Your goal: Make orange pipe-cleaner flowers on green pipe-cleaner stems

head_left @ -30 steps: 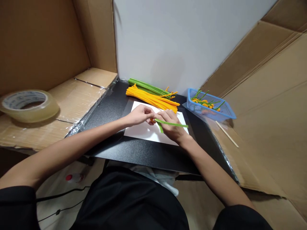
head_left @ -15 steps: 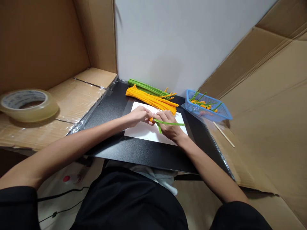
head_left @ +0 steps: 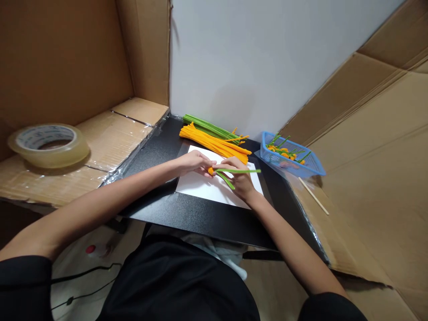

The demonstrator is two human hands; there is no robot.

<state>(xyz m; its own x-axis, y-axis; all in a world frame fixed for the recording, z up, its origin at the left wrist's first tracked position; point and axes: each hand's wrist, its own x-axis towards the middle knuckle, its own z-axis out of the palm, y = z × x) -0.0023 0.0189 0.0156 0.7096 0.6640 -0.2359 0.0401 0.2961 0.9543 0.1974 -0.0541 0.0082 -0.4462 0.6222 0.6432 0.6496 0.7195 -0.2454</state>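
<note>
Over a white sheet of paper (head_left: 200, 190), my left hand (head_left: 195, 162) pinches a small orange pipe-cleaner piece (head_left: 210, 171) between thumb and fingers. Two green pipe-cleaner ends (head_left: 245, 171) stick out from it to the right, one nearly level and one slanting down. My right hand (head_left: 241, 179) is closed around the green part, close beside the left fingertips; some of its fingers are hidden behind the stems. Just beyond the hands lies a bundle of orange pipe cleaners (head_left: 214, 141), with a bundle of green pipe cleaners (head_left: 210, 126) behind it.
A blue plastic basket (head_left: 314, 166) at the right holds several orange-and-green pieces. Near it lies a thin wooden stick (head_left: 313, 196). A wide roll of clear tape (head_left: 75, 151) rests on the cardboard at left. Cardboard walls flank the black table (head_left: 187, 214).
My right hand has shifted its grip and turned slightly, so the lower green end now slants out to the right. More of the orange piece shows. The camera view has shifted slightly.
</note>
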